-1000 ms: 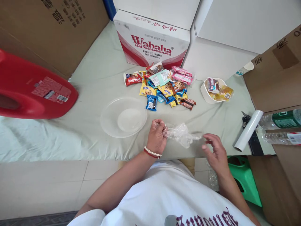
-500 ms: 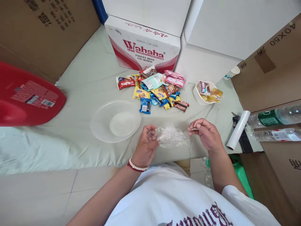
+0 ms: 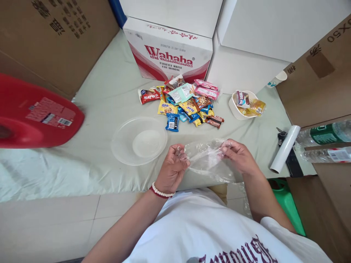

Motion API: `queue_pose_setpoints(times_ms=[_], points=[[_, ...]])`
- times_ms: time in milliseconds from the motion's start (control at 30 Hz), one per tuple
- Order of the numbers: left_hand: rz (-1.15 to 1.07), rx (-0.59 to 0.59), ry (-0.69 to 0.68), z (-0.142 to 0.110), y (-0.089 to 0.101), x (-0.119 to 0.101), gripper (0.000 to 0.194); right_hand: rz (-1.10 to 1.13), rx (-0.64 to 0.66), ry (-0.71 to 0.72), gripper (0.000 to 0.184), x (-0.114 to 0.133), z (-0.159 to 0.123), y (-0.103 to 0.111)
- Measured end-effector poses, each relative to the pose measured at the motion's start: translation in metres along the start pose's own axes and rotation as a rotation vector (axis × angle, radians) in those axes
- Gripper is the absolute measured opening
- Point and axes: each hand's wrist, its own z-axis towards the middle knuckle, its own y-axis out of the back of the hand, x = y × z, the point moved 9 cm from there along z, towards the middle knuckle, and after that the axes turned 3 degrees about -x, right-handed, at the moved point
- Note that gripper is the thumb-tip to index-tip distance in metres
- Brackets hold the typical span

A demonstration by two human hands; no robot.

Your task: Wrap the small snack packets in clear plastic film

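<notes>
Clear, crinkled plastic film (image 3: 207, 162) spans between the left hand (image 3: 172, 170), pinching it at nine o'clock, and the right hand (image 3: 240, 157), pinching at two, above a pale-green cloth-covered table (image 3: 95, 104); pale floor tiles (image 3: 49, 223) show toward eight.

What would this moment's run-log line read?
left hand: holding clear plastic | right hand: holding same plastic | translucent bowl: left of plastic | wrapped snacks: piled beyond

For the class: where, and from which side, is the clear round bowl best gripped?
Probably pinch the clear round bowl by its left rim, coming from the left: its wall flares out from a smaller base, and the blue packet and the left hand crowd its right side.
</notes>
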Motion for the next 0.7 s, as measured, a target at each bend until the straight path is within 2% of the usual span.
queue_pose_setpoints(times_ms=[100,233,300,400,467,600,667,700], points=[[0.188,-0.009,0.081,-0.001,0.004,0.010,0.062,0.016,0.070,-0.072,0.032,0.010,0.007,0.021],[0.301,0.053,0.239,-0.006,0.004,0.034,0.051,-0.001,0.215,-0.135,0.035,0.020,0.030,0.025],[0.296,-0.001,0.210,-0.005,0.013,0.036,0.052,0.034,0.171,-0.097,0.039,0.024,0.049,0.029],[0.285,-0.163,0.056,-0.002,0.035,0.028,0.053,0.039,0.001,0.009,0.042,0.021,0.070,0.037],[0.281,-0.237,-0.029,-0.001,0.046,0.023,0.052,-0.011,0.004,-0.006,0.043,0.006,0.072,0.025],[0.268,-0.281,-0.109,0.000,0.053,0.019,0.047,-0.116,0.180,-0.147,0.061,-0.036,0.048,-0.019],[0.272,-0.293,-0.142,-0.002,0.055,0.016,0.047,-0.215,0.171,-0.155,0.070,-0.046,0.034,-0.027],[0.281,-0.305,-0.168,-0.003,0.056,0.014,0.047,-0.294,0.121,-0.134,0.069,-0.047,0.028,-0.025]])
